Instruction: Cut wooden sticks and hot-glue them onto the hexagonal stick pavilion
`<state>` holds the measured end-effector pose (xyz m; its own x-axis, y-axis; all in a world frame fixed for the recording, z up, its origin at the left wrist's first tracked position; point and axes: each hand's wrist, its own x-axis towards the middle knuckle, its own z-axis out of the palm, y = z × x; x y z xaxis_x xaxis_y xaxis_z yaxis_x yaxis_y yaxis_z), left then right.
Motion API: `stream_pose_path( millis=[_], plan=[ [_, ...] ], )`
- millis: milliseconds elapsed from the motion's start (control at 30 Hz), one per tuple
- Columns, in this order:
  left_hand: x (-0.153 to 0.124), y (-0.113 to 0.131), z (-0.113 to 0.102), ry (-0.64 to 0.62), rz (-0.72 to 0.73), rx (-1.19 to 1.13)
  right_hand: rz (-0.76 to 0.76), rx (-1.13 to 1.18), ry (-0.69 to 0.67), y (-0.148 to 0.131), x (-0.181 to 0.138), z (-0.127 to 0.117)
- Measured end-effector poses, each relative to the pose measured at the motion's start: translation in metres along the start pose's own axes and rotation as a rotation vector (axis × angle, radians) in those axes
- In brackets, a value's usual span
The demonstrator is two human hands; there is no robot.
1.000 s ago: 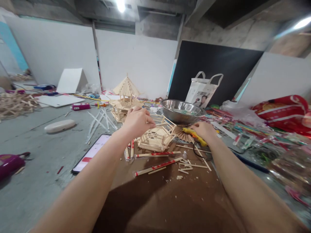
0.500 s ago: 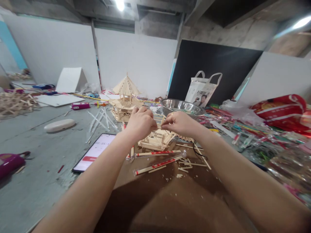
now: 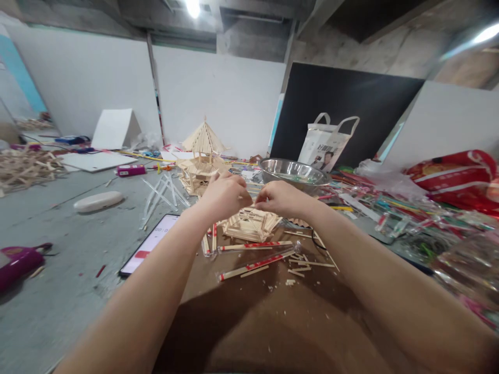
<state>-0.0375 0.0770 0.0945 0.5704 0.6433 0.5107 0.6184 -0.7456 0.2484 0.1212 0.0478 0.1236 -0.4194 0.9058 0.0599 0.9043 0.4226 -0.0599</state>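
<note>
A low frame of pale wooden sticks (image 3: 249, 223) lies on the brown board (image 3: 249, 317). Over its far left side my left hand (image 3: 226, 196) is closed, fingertips pinched; what they hold is too small to make out. My right hand (image 3: 283, 198) faces it across a narrow gap, fingers bent and pressed together above the frame, their tips partly hidden. Just behind my left hand stands a small stick pavilion (image 3: 202, 156) with a pointed roof. In front of the frame lie wrapped chopsticks (image 3: 257, 265) and short cut stick pieces (image 3: 302, 264).
A phone (image 3: 148, 244) lies left of the board, near a white oval case (image 3: 98, 201) and a purple tool (image 3: 19, 265). A steel bowl (image 3: 294, 171) and a white bag (image 3: 323, 145) stand behind. Wrappers and colourful scraps (image 3: 413, 208) cover the right side.
My hands have shifted slightly; the right fingertips sit a little lower and further left, closer to the frame. The whole view has drifted slightly, and the stick frame stays in place.
</note>
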Motion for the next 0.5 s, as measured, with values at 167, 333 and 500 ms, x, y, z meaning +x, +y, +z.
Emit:
stream_pose_path(
  millis=[167, 333, 500],
  plan=[
    [0.002, -0.028, 0.002, 0.347, -0.329, -0.554, 0.063, 0.077, 0.019, 0.003, 0.006, 0.007],
    [0.0, -0.05, 0.036, 0.633, -0.924, -1.058, 0.101, 0.104, 0.036, 0.007, 0.01, 0.018],
    [-0.001, -0.053, 0.063, 0.6, -1.051, -1.231, 0.098, 0.14, 0.043, 0.008, 0.009, 0.024]
  ],
)
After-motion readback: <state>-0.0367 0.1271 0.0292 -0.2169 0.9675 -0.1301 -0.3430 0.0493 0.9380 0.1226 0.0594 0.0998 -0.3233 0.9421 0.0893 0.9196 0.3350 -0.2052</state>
